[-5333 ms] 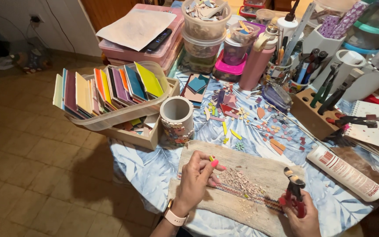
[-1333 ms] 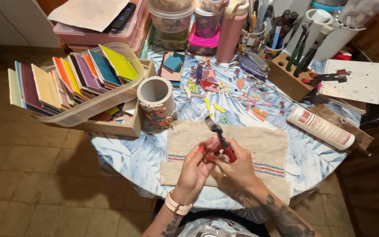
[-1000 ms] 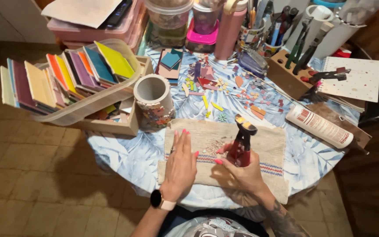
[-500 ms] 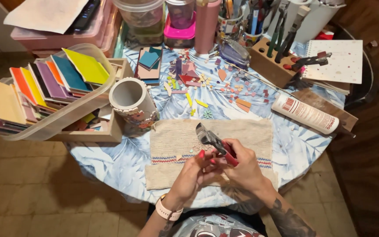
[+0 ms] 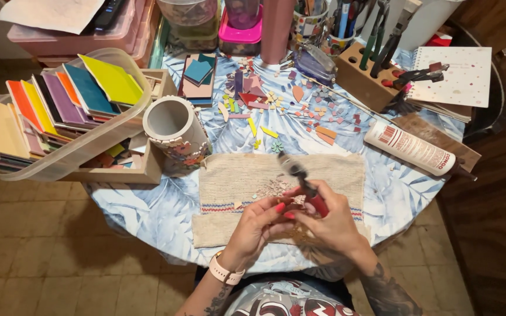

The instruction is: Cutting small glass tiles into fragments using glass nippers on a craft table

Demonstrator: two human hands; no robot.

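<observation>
We grip the stiff, red-handled nippers [image 5: 306,188] in our closed right hand [image 5: 329,225]; left hand [image 5: 259,225] pinches a small, brittle tile chip.

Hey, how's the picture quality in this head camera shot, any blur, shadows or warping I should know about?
Head view: the nipper tool in the right hand is smeared by motion blur, while the left hand looks fairly sharp; lighting is even and warm, with a soft shadow on the floor tiles beside the table; the glue tube shows only mild sheen; the wide lens bows the edges, stretching the tile bin.
</observation>
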